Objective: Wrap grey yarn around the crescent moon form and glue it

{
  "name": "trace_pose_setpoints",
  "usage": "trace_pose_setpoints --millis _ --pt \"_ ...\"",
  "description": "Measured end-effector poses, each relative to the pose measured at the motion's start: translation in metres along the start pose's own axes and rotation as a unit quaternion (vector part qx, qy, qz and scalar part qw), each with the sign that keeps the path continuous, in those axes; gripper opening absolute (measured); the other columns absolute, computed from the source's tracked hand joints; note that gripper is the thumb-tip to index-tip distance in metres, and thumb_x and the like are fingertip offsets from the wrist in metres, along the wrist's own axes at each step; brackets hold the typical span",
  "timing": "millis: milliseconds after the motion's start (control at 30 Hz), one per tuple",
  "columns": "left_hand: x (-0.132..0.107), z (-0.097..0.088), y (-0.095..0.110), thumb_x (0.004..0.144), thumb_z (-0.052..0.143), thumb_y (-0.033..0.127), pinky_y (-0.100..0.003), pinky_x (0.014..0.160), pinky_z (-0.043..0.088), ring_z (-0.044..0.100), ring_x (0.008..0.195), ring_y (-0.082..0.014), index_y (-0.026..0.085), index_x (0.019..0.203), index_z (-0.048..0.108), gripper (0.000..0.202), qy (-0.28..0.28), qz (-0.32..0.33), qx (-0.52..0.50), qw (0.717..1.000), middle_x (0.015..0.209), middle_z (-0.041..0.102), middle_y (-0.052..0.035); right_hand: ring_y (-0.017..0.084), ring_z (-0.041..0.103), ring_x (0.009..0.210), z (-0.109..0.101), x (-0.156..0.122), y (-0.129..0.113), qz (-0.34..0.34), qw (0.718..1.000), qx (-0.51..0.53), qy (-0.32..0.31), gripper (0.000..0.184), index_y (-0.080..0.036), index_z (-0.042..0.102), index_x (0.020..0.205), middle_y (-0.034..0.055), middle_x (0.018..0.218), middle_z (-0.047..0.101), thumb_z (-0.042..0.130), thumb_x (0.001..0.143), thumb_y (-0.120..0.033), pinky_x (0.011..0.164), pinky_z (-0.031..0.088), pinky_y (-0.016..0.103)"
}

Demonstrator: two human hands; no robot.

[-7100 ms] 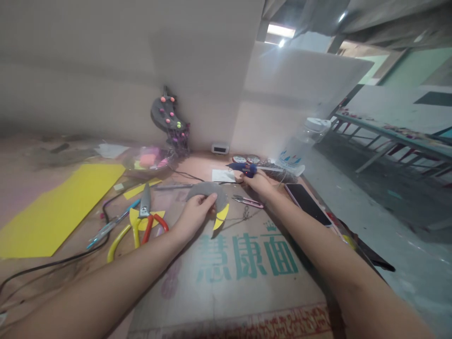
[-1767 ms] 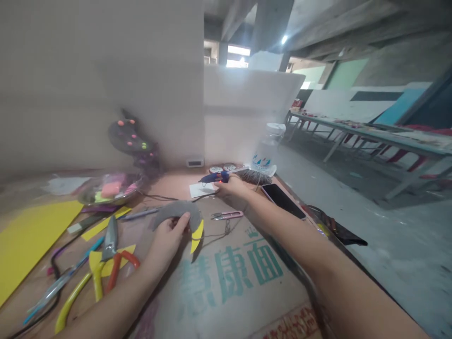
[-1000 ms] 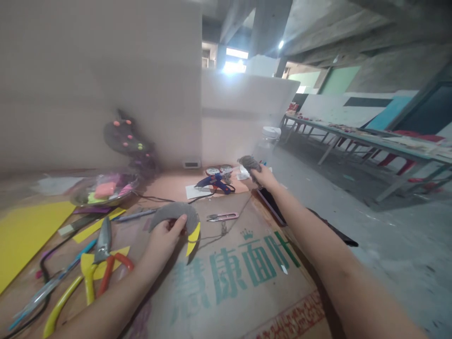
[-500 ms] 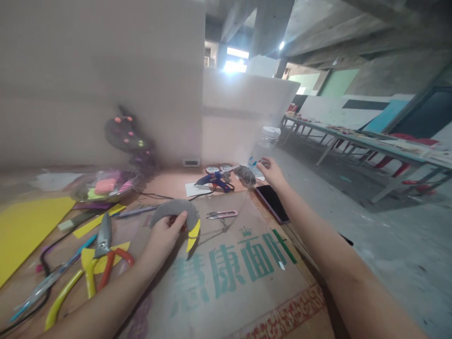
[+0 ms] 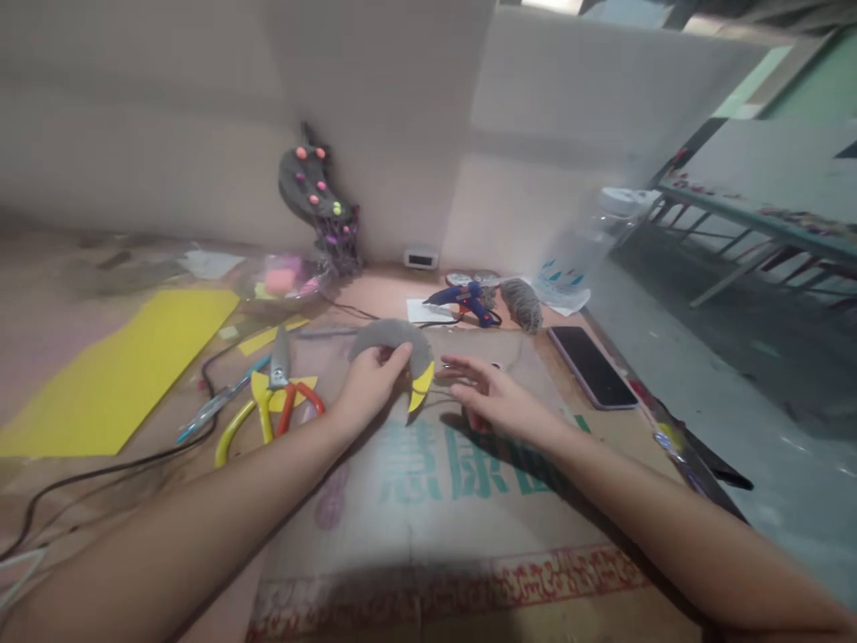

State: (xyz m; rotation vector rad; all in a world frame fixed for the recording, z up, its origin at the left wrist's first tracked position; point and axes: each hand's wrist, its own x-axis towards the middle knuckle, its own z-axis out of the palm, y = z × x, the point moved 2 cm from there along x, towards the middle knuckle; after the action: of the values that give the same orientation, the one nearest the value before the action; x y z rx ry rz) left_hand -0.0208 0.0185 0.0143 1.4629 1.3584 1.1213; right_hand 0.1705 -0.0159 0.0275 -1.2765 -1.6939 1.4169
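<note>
A crescent shape (image 5: 385,332) wrapped in grey yarn, its bare yellow tip (image 5: 421,388) showing at the right end, is pinched in my left hand (image 5: 376,379). My right hand (image 5: 486,393) hovers just right of that tip, fingers stretched and apart, apparently holding nothing. A thin strand of grey yarn runs from the tip toward my right fingers; whether they touch it I cannot tell. The small thread snips are mostly hidden behind my right hand. Left of the crescent lie scissors (image 5: 278,371) with yellow and orange handles, on a scrap of yellow card.
At the back are a blue glue gun (image 5: 465,299), a grey yarn bundle (image 5: 520,304) and a clear plastic jar (image 5: 582,241). A phone (image 5: 593,366) lies by the table's right edge. Yellow sheet (image 5: 134,375) lies left. A decorated grey crescent (image 5: 304,183) stands against the wall panel.
My right hand has come back from beside the jar to the crescent's yellow tip. The left hand keeps its hold on the crescent. The view has tilted down and turned left.
</note>
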Motion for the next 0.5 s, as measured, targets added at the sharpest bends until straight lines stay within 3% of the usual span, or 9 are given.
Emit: trace_pose_setpoints --millis 100,200,300,500 --pt "0.000 0.000 -0.001 0.083 0.051 0.048 -0.024 0.063 0.043 0.061 0.067 -0.0176 0.017 0.066 0.062 0.037 0.002 0.005 0.005 1.000 0.068 0.069 -0.0040 0.007 0.050 0.049 0.002 -0.003 0.002 0.007 0.998 -0.044 -0.041 0.058 -0.019 0.045 0.133 0.0058 0.099 0.066 0.063 0.080 -0.035 0.043 0.042 0.021" --pt "0.000 -0.001 0.000 0.083 0.051 0.047 -0.023 0.063 0.043 0.060 0.064 -0.0163 0.017 0.062 0.060 0.037 -0.004 0.012 0.012 1.000 0.064 0.067 -0.0025 0.010 0.052 0.056 -0.009 -0.002 0.001 -0.004 0.992 -0.119 -0.048 0.029 -0.015 0.065 0.104 -0.0009 0.068 0.061 0.062 0.081 -0.032 0.050 0.041 0.021" --pt "0.000 -0.002 0.000 0.083 0.051 0.047 -0.023 0.064 0.043 0.061 0.067 -0.0164 0.017 0.065 0.062 0.037 -0.015 0.013 0.010 1.000 0.068 0.068 -0.0028 0.013 0.057 0.062 -0.025 0.003 0.003 0.003 0.985 -0.173 -0.019 0.022 -0.015 0.067 0.083 0.0025 0.072 0.067 0.057 0.084 -0.035 0.057 0.043 0.024" --pt "-0.002 -0.002 0.000 0.084 0.049 0.049 -0.024 0.067 0.044 0.062 0.071 -0.0180 0.016 0.069 0.061 0.038 -0.021 -0.001 0.018 1.000 0.073 0.070 -0.0045 0.020 0.065 0.079 -0.065 0.007 -0.004 -0.009 0.952 -0.304 0.019 0.024 -0.018 0.069 0.085 0.0046 0.084 0.072 0.055 0.084 -0.037 0.072 0.047 0.031"
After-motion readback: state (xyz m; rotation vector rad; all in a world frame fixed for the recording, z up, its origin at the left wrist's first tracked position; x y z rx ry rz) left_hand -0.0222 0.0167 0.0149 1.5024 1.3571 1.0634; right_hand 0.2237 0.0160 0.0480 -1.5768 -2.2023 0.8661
